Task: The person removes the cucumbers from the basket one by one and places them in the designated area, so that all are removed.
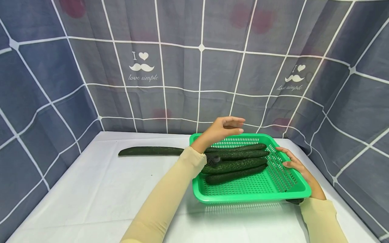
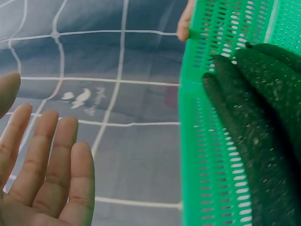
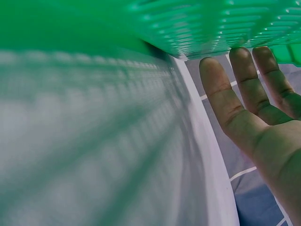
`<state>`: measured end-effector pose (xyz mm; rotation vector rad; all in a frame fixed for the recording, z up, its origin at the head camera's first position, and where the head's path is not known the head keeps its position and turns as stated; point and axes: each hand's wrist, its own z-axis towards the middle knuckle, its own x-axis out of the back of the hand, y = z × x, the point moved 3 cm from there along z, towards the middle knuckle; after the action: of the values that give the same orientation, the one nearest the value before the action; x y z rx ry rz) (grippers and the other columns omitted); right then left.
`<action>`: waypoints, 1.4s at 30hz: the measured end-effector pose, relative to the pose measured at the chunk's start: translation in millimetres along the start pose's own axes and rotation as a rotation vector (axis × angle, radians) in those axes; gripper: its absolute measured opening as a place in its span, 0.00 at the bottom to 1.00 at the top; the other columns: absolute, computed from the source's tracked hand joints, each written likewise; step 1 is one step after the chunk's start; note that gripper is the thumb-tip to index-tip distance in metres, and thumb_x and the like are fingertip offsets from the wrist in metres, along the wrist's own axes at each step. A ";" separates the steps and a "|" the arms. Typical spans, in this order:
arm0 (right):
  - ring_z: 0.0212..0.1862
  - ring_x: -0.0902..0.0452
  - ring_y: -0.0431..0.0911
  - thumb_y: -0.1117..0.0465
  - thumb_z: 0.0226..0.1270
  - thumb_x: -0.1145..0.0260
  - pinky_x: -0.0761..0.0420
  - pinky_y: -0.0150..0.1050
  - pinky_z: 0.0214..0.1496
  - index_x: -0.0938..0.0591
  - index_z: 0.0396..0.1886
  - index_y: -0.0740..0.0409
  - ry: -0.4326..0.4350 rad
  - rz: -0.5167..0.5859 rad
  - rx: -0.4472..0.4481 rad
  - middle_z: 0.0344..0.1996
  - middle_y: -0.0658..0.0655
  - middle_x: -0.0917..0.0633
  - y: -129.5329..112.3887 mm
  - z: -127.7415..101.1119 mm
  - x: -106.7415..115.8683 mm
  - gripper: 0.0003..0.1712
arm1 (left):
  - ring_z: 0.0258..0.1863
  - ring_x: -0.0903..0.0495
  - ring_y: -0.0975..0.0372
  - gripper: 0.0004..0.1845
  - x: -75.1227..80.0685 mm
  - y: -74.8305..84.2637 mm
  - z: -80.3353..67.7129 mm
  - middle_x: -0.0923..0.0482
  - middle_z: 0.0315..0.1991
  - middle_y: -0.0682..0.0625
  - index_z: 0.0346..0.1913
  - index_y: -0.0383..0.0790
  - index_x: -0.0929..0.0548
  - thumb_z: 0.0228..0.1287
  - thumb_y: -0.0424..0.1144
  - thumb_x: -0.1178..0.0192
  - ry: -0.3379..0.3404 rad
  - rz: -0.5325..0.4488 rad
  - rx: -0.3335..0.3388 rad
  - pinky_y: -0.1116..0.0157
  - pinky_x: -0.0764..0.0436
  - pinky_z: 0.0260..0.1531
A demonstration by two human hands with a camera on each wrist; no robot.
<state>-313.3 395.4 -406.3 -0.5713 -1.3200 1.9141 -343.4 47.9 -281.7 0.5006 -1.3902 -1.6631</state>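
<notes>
Several dark green cucumbers (image 1: 234, 165) lie side by side in a green plastic basket (image 1: 243, 197) with slotted walls. My left hand (image 1: 220, 130) hovers over the basket's back left part, holding nothing, its fingers fairly straight in the left wrist view. Its wrist covers the left ends of some cucumbers. At the basket's right rim, my right hand (image 1: 299, 167) grips the edge, thumb on the inner side. In the right wrist view, fingers (image 3: 244, 66) reach up to the basket's outside. Another long cucumber (image 1: 149, 151) lies on the table, its right end hidden by my left forearm.
A white cloth (image 1: 91, 189) covers the table. Grey-blue checked curtains (image 1: 179, 67) with white lines stand behind the table and along both sides. The basket sits near the table's right side, and a shadow shows under its front edge.
</notes>
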 end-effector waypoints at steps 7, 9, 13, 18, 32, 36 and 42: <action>0.67 0.27 0.33 0.78 0.74 0.57 0.22 0.25 0.59 0.30 0.81 0.44 0.137 -0.269 0.010 0.74 0.38 0.29 -0.1 -0.5 1.9 0.42 | 0.59 0.15 0.62 0.23 -18.0 -14.8 12.4 0.16 0.66 0.43 0.72 0.39 0.18 0.78 0.35 0.33 -0.013 0.001 0.064 0.68 0.18 0.57; 0.67 0.26 0.33 0.79 0.73 0.57 0.21 0.26 0.59 0.30 0.81 0.44 0.128 -0.263 0.016 0.74 0.39 0.29 0.3 -0.3 2.2 0.42 | 0.59 0.15 0.60 0.23 -22.7 -20.0 15.2 0.16 0.66 0.44 0.72 0.40 0.17 0.78 0.35 0.33 -0.010 -0.038 0.114 0.66 0.17 0.58; 0.67 0.25 0.34 0.80 0.72 0.59 0.22 0.26 0.60 0.31 0.82 0.46 0.096 -0.251 0.046 0.73 0.40 0.27 0.2 0.8 2.6 0.44 | 0.63 0.15 0.54 0.22 -31.4 -30.4 18.7 0.16 0.67 0.45 0.71 0.40 0.17 0.79 0.36 0.33 -0.015 -0.102 0.215 0.55 0.18 0.66; 0.66 0.20 0.40 0.80 0.74 0.63 0.16 0.32 0.60 0.33 0.83 0.47 0.022 -0.081 0.034 0.74 0.44 0.25 1.6 0.6 3.2 0.44 | 0.65 0.16 0.53 0.23 -40.2 -42.1 18.9 0.14 0.64 0.45 0.72 0.39 0.17 0.79 0.36 0.33 -0.047 -0.089 0.303 0.51 0.21 0.70; 0.68 0.28 0.31 0.86 0.61 0.63 0.26 0.22 0.58 0.26 0.79 0.46 0.025 -0.255 0.196 0.72 0.40 0.24 4.5 10.9 10.5 0.52 | 0.67 0.18 0.52 0.21 -39.7 -65.5 12.2 0.16 0.66 0.42 0.68 0.36 0.15 0.75 0.30 0.31 -0.049 0.216 0.345 0.59 0.17 0.64; 0.68 0.23 0.35 0.85 0.64 0.64 0.21 0.25 0.61 0.29 0.81 0.49 -0.009 -0.171 0.165 0.72 0.44 0.23 2.8 10.9 8.3 0.49 | 0.67 0.19 0.53 0.20 -38.2 -69.7 12.0 0.16 0.66 0.44 0.67 0.38 0.14 0.75 0.30 0.32 -0.036 0.272 0.379 0.59 0.17 0.63; 0.68 0.20 0.41 0.83 0.69 0.66 0.17 0.32 0.63 0.33 0.83 0.51 -0.047 -0.034 0.107 0.73 0.47 0.24 2.5 8.3 5.8 0.47 | 0.66 0.18 0.53 0.20 -35.7 -75.6 11.4 0.14 0.64 0.45 0.64 0.40 0.12 0.72 0.28 0.29 0.004 0.325 0.429 0.57 0.18 0.65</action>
<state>-323.6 394.4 -405.3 -0.4498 -1.2406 1.9672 -361.1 82.3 -356.7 0.4851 -1.7317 -1.1066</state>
